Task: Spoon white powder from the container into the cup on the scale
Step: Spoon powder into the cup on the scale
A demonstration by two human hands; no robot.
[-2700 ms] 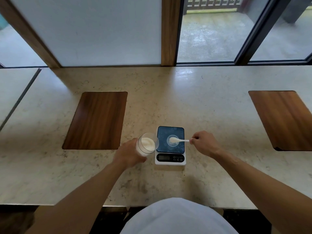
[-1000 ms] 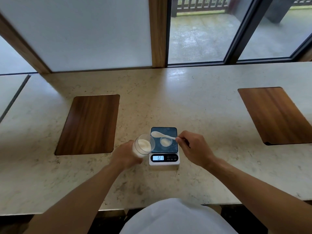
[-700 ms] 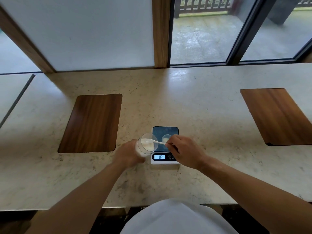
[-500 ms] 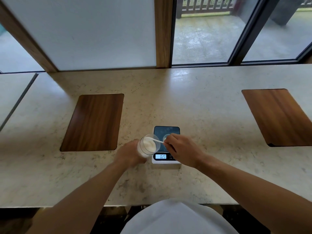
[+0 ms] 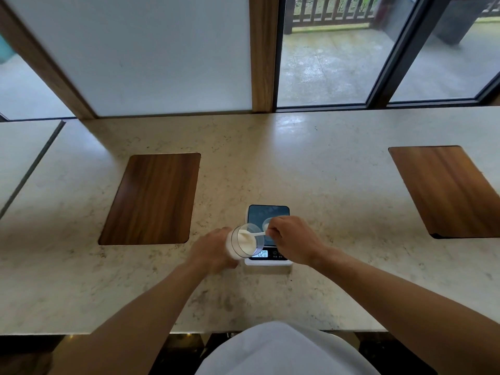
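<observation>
My left hand (image 5: 212, 249) grips a clear container (image 5: 244, 242) of white powder, tilted so its mouth faces the scale. My right hand (image 5: 290, 239) pinches the handle of a white spoon (image 5: 255, 234) whose bowl is inside the container's mouth, in the powder. A small digital scale (image 5: 267, 212) with a dark platform and a lit display stands just right of the container. The small clear cup (image 5: 266, 224) sits on the platform, mostly hidden behind my right hand's fingers.
The pale stone counter (image 5: 311, 171) carries two inset wooden panels, one at the left (image 5: 151, 198) and one at the far right (image 5: 446, 190). A window wall with a wooden post (image 5: 263, 52) runs along the back edge.
My right hand carried the spoon leftward from above the cup on the scale into the tilted container. The left hand kept hold of the container.
</observation>
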